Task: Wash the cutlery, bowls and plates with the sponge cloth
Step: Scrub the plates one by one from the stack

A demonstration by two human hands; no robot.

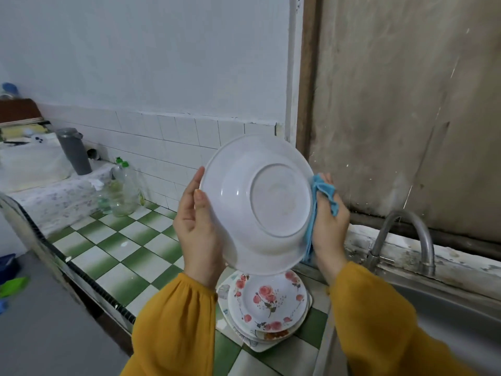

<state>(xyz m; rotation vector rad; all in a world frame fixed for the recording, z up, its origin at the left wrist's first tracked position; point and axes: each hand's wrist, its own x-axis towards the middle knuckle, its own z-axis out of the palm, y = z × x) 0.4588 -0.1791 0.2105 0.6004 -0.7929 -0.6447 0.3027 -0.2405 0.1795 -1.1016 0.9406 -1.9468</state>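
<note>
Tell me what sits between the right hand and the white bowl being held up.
The blue sponge cloth lies there, pressed by the right hand against the rim of the white bowl. The head view shows it.

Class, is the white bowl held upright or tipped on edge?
Tipped on edge: the bowl shows its foot ring to the camera; the left hand grips one rim, the right hand holds the cloth against the other.
</note>
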